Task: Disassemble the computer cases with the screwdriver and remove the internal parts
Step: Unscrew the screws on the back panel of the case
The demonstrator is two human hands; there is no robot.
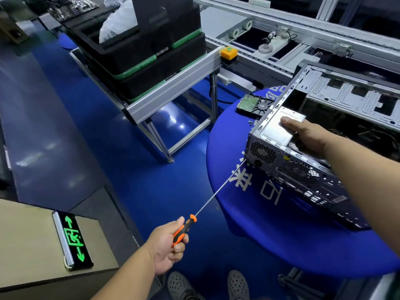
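Note:
An open computer case lies on its side on a round table with a blue cloth. My left hand grips the orange-and-black handle of a long screwdriver. Its thin shaft reaches up and right, and the tip touches the case's lower rear corner near the power supply fan grille. My right hand lies on the grey power supply box inside the case, thumb stretched along its top and fingers curled over its edge.
A removed hard drive lies on the cloth behind the case, with small screws beside it. Stacked black trays sit on an aluminium stand at the back left. A conveyor frame runs behind. My shoes stand on the blue floor.

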